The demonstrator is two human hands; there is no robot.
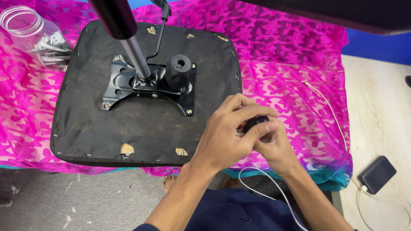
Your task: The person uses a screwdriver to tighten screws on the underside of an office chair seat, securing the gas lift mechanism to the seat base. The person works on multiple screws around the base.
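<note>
Nearest to us, our two forearms come up from the bottom edge over a dark blue garment [239,211], with a thin white cable [274,188] curling between them. Just beyond, our left hand [224,134] and right hand [274,145] meet over the near right corner of the seat, both closed on a small black round part [256,122]. The left hand's fingers wrap over its top and its thumb presses the right side; the right hand cups it from below and behind. We cannot tell the part's full shape, since the hands hide most of it.

The relation that counts: the upturned seat base [141,128] lies to the left of and beyond the hands, and the left hand is the nearer one to it. On that base the black metal mounting plate [128,83] sits well apart from the held part, up and to the left. Its black cylindrical knob [179,70] stands upright at the plate's right end, the closest piece of the mechanism to our grip. The gas lift column [132,47] rises from the plate's middle, its long axis leaning toward the far left, and a bent lever [159,36] runs away to the far side.

Everything rests on a pink patterned cloth [295,85]. At far left a clear plastic jar [30,32] holds small hardware; at near right a dark foot pedal [376,173] lies on the floor.
</note>
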